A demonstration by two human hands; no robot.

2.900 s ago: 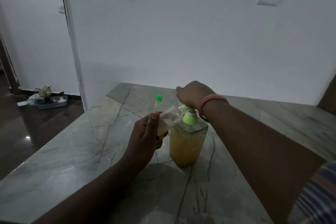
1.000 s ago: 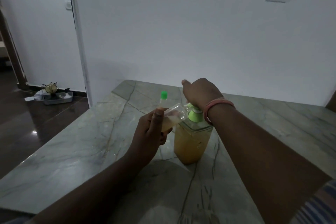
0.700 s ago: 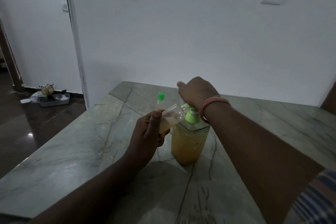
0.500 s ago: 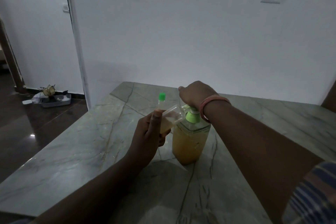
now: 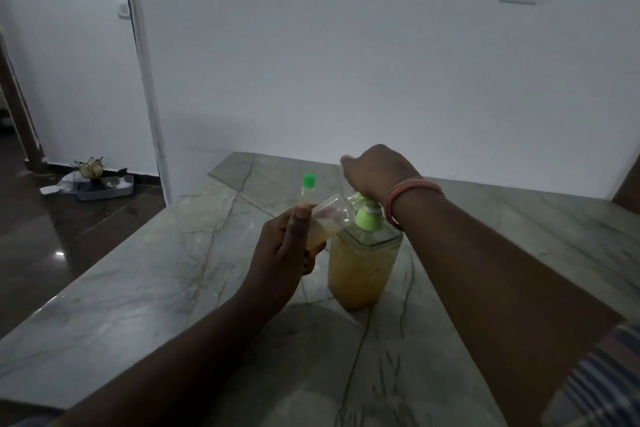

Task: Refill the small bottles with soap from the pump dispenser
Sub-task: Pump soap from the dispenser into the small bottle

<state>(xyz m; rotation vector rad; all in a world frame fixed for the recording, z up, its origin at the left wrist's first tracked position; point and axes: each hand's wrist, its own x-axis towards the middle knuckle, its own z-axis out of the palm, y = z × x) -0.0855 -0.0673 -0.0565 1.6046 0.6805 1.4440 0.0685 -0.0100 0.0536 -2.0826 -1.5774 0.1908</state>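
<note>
A small bottle (image 5: pixel 327 218) is grasped by the left hand (image 5: pixel 284 253), its mouth pointing to 2 o'clock at the spout. The dispenser (image 5: pixel 363 260) pump is pressed by the clenched right hand (image 5: pixel 379 168).

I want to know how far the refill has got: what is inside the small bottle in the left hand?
The tilted small clear bottle holds pale yellowish soap in its lower part; the left hand covers its base, so the full amount stays hidden.

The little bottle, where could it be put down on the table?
The grey marble table is bare left of the left hand, out to the edge. Bare too right of the right arm, toward the wall. Crowded at the orange-filled pump dispenser, the capped green-topped bottle and the clear tilted small bottle.
</note>
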